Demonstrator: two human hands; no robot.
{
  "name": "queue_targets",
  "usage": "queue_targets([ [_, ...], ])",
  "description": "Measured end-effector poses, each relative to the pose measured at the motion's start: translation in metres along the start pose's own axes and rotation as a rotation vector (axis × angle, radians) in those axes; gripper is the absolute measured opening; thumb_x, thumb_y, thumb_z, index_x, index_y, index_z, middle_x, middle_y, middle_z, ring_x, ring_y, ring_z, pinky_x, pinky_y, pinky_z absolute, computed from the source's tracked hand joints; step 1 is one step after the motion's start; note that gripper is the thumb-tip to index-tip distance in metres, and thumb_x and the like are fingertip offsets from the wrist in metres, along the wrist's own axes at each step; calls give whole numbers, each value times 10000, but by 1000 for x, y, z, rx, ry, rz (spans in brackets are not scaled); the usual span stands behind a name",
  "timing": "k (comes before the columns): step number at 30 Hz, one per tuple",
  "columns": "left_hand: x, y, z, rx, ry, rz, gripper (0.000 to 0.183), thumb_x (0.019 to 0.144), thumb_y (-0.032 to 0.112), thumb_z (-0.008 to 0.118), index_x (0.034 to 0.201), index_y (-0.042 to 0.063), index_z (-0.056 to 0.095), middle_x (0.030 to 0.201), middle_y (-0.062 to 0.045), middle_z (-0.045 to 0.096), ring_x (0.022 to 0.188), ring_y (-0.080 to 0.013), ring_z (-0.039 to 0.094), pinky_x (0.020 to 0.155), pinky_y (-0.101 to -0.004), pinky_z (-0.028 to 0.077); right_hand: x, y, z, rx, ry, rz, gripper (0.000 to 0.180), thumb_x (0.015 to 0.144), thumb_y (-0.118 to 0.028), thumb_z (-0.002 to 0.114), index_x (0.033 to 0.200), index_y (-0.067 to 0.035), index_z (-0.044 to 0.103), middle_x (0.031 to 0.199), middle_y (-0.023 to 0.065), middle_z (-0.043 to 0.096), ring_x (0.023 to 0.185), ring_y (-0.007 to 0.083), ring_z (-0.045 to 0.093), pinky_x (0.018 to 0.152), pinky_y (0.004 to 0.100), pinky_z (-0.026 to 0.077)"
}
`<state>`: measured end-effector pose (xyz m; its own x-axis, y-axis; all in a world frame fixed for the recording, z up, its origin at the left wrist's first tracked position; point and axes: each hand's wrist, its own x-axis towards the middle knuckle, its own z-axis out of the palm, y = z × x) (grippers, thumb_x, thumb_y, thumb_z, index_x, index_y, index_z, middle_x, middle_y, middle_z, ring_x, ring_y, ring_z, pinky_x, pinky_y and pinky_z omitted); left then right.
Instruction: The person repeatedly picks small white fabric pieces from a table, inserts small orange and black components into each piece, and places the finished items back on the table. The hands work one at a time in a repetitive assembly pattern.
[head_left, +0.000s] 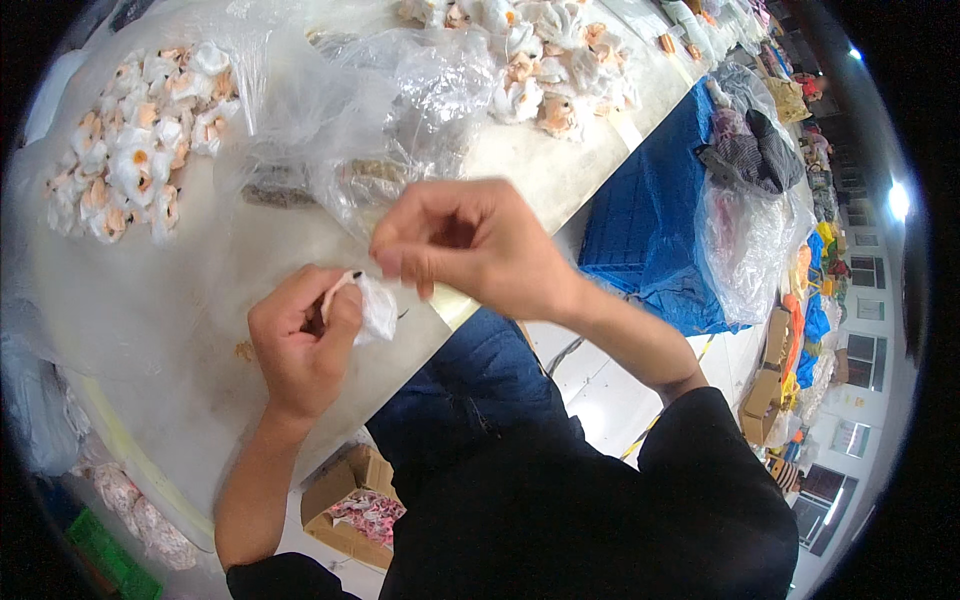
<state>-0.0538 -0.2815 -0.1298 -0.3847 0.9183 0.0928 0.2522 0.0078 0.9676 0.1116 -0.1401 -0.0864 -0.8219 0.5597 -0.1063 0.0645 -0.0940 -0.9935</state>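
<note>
My left hand (307, 337) pinches a small white and peach fabric piece (377, 309) with a dark spot at its upper edge, over the table. Just up and to the right of it, my right hand (457, 247) is raised with thumb and fingertips brought together; the hand is slightly blurred, and whether something thin is between the fingertips cannot be told. A pile of similar white and peach fabric pieces (142, 150) lies at the upper left of the table. Another heap of them (555, 67) lies at the top, beyond clear plastic bags (420, 82).
The table (202, 300) has its near edge by my lap. To the right stands a blue crate (637, 202) with blue sheeting, and plastic bags and a dark striped cloth (757, 154) beside it. A cardboard box (330, 502) holding pink and white scraps sits below the table edge.
</note>
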Motion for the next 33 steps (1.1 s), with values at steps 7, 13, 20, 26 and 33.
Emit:
queue_targets([
  [7,-1,2,0,-5,-59,28,91,920,72,672,887,-9,701,681,8,543,594,-55,445,522,-253,345,-6,13,3,187,-91,96,85,990,-65,692,1019,13,676,826,19,687,718,63,617,655,229,514],
  [13,0,1,0,-8,-69,36,108,911,95,683,888,-9,703,679,-13,557,578,-72,455,520,-264,352,-5,16,4,277,-130,101,113,997,-102,709,1049,-5,685,866,4,689,737,48,611,657,214,503],
  [20,0,4,2,38,-59,25,58,875,46,692,879,-11,699,675,-39,563,564,-104,478,516,-273,372,-7,11,8,-355,-30,-188,118,944,-56,730,1028,-11,661,805,54,659,700,134,617,637,279,496],
  [26,2,5,5,138,-60,65,37,859,8,691,878,-22,684,675,-61,558,558,-120,483,516,-282,383,1,12,5,-535,-102,-362,127,901,-12,711,946,-15,593,777,107,603,698,252,623,633,355,492],
  [33,2,5,7,153,-68,62,38,836,-15,685,862,-25,660,670,-94,542,544,-170,488,514,-310,391,7,19,5,-559,-163,-400,147,910,-8,677,924,-19,531,816,141,571,741,353,619,653,411,485],
])
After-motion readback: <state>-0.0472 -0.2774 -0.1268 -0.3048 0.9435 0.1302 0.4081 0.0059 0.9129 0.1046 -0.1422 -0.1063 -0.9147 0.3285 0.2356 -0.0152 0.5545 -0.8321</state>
